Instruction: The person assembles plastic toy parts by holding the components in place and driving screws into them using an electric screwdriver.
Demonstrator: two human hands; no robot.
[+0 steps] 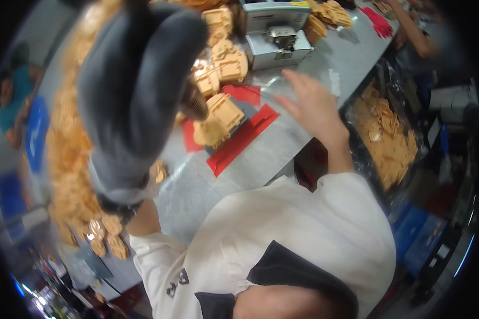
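Observation:
My left hand point(127, 101), in a grey glove, looms large and blurred over the table. Its fingers are curled round a dark tool with a ribbed, brownish end point(197, 103); the rest of this tool is mostly hidden. Just below and right of that end, a tan plastic housing point(224, 115) rests on a dark grey block point(239, 129). Red strips point(243, 139) lie on the tabletop around the block. To the right, my bare right hand point(313, 101) is held over the table with its fingers apart, holding nothing.
More tan housings point(230, 63) line up beyond the block, beside a white box with a metal device point(280, 43). Tan parts heap along the left point(72, 143). A black-lined bin of tan pieces point(386, 135) stands right. A red glove point(377, 22) and other people's arms point(414, 32) are farther off.

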